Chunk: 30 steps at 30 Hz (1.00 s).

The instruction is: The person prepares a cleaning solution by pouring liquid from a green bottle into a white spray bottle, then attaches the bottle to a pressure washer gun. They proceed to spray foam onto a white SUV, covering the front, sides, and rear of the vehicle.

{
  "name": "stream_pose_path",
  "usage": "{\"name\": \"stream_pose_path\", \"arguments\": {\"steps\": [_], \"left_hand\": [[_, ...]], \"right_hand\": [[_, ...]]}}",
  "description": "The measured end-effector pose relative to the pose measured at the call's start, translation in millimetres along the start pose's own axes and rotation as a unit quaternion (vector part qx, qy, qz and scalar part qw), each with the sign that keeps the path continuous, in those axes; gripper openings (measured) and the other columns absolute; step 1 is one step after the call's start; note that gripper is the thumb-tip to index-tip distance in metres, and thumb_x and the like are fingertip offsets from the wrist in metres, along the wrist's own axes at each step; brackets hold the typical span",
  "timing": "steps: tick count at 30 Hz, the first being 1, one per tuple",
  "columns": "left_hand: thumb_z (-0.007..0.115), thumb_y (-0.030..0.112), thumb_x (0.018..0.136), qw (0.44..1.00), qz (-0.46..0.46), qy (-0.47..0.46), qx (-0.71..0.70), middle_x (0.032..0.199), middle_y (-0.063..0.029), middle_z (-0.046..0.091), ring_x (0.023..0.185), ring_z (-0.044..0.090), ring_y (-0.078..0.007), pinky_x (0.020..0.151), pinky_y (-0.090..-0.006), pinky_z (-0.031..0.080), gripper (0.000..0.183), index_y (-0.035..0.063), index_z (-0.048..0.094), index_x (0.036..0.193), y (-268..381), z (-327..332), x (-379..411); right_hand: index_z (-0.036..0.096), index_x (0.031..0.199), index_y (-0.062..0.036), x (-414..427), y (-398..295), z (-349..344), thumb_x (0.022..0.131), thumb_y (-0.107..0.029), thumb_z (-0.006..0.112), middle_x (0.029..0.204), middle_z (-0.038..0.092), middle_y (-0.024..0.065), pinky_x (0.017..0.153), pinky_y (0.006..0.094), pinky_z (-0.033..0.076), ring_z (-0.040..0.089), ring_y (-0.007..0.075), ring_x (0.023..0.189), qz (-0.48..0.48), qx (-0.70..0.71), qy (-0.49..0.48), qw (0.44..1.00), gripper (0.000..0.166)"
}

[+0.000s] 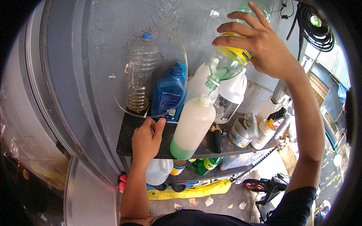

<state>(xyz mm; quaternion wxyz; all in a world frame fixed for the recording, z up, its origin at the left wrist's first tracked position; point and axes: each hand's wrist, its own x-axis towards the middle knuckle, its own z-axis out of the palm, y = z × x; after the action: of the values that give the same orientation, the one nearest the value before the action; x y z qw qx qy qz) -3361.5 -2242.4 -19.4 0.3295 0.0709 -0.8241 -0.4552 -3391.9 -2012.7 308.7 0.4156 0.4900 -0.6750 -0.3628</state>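
Observation:
My right hand [254, 42] grips a clear green plastic bottle [227, 66] with a yellow label, tilted neck down. Green liquid runs from its mouth into the neck of a translucent white bottle [195, 121], which stands on the black shelf with green liquid at its bottom. Left of that bottle, my left hand [147, 138] is raised at the shelf's front edge, thumb and fingertips at the low end of a clear tube loop [185, 59]; whether it pinches the tube cannot be told. The loop passes in front of blue plastic oil bottles [168, 93].
A clear bottle with a blue cap [141, 73] stands at the back left. White jugs [232, 93], a black-handled fitting [217, 141], an open tin [240, 131] and a white container [263, 134] share the top shelf [164, 144]. Jugs and bottles fill the lower shelf [192, 176].

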Motion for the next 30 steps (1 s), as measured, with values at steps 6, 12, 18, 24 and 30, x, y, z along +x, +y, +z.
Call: {"name": "stream_pose_path", "arguments": {"steps": [6,12,18,24,30], "left_hand": [[0.059,0.056,0.103,1.000,0.000,0.004,-0.019,0.062,-0.0141,0.063,0.059,0.066,-0.0356,0.057,-0.0449,0.049,0.058,0.0025,0.062,0.080,-1,1,-1],[0.061,0.055,0.102,1.000,0.004,0.014,-0.019,0.060,-0.0137,0.061,0.058,0.065,-0.0343,0.056,-0.0443,0.048,0.057,0.0025,0.061,0.078,-1,1,-1],[0.062,0.053,0.102,1.000,0.009,0.015,-0.024,0.061,-0.0138,0.062,0.058,0.065,-0.0339,0.056,-0.0444,0.048,0.056,0.0021,0.061,0.079,-1,1,0],[0.062,0.053,0.103,1.000,0.009,0.017,-0.022,0.060,-0.0132,0.061,0.057,0.065,-0.0321,0.055,-0.0437,0.048,0.056,0.0023,0.062,0.078,-2,2,0],[0.062,0.053,0.102,1.000,0.007,0.018,-0.024,0.060,-0.0123,0.061,0.056,0.064,-0.0316,0.055,-0.0430,0.047,0.056,0.0024,0.061,0.078,-2,3,0]], "right_hand": [[0.067,0.135,-0.0348,2,-5,-2,0.084,-0.012,0.074,0.134,0.062,-0.0034,0.124,0.0736,0.017,0.048,0.0281,0.138,-0.004,-0.011,-0.013,1.000,0.057],[0.073,0.122,-0.0272,0,-13,22,0.070,0.011,0.073,0.131,0.066,-0.0034,0.129,0.0644,0.019,0.048,0.0281,0.141,-0.001,0.022,0.086,0.996,0.065],[0.074,0.122,-0.0278,-1,-13,32,0.070,0.008,0.076,0.130,0.067,-0.0039,0.130,0.0649,0.018,0.049,0.0282,0.140,0.000,0.024,0.097,0.995,0.063],[0.074,0.121,-0.0281,-2,-15,34,0.069,0.004,0.079,0.130,0.067,-0.0041,0.130,0.0649,0.018,0.049,0.0281,0.140,0.005,0.031,0.098,0.995,0.061],[0.073,0.122,-0.0279,-4,-13,37,0.069,0.002,0.081,0.130,0.066,-0.0039,0.129,0.0648,0.019,0.050,0.0282,0.140,0.003,0.034,0.094,0.995,0.061]]}}
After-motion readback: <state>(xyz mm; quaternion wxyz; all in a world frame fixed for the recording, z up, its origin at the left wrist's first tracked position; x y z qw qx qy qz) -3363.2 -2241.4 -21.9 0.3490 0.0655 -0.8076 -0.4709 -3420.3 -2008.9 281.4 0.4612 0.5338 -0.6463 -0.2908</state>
